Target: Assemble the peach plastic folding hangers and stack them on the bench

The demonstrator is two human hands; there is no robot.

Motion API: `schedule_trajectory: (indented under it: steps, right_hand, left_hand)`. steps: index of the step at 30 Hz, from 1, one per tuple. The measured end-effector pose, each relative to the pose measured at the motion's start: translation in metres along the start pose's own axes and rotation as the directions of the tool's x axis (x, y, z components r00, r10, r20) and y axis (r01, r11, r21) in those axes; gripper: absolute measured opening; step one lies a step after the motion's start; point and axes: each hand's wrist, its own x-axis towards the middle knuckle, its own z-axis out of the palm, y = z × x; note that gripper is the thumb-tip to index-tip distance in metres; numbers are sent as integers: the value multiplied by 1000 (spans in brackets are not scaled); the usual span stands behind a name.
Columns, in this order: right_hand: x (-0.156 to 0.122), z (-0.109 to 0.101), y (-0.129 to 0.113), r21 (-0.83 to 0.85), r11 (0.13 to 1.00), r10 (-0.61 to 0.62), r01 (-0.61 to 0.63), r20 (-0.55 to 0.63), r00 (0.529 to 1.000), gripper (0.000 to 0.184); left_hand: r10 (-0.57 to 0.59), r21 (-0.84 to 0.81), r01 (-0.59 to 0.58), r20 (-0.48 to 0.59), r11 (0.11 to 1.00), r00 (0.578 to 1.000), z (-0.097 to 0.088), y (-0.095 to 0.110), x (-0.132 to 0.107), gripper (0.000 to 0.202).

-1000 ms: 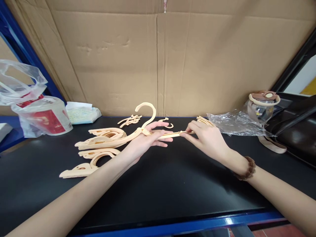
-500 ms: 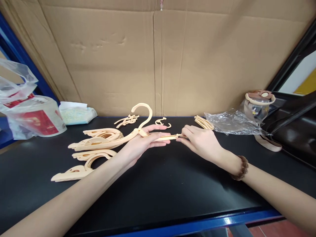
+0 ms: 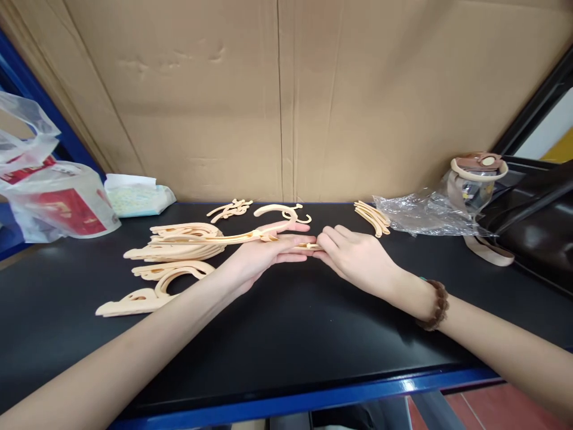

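showing slim beige hanger (image 3: 237, 239), curve-hooked, left grip (image 3: 263, 255) holding middle, right grip (image 3: 360, 254) pinching end

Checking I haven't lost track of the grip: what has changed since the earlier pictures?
The hanger has tilted so its hook, which stood up, now lies lower and flatter. The right hand has drawn a little closer to the left hand. Nothing was visibly let go: both still hold the hanger. The folded hangers and clear bottle stayed put.

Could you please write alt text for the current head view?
The left hand holds a cream hanger near its hook while the right hand grips its right end, above a black table. Stacked hanger parts lie left; a cardboard wall stands behind.
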Motion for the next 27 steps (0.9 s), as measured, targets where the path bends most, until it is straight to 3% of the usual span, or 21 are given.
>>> schedule_trajectory:
  steps: [9,13,17,23,27]
  right_hand:
    - [-1,-1,15,107,991,85,-81,-33,996,24]
    - [-2,-2,15,241,965,111,-103,-23,994,24]
    - [-2,-1,20,353,922,159,-161,34,987,22]
    - [0,-6,25,371,898,238,-235,38,970,20]
    - [0,-5,27,385,866,323,-320,60,945,18]
  left_hand:
    - [53,1,-53,-48,999,997,2,8,-4,22]
    - [104,245,-75,-108,967,989,-1,5,2,24]
    - [77,427,-64,-14,902,997,-2,2,6,36]
    - [2,250,15,-66,968,998,-1,5,1,37]
    - [-1,130,6,-39,991,999,-4,5,0,37]
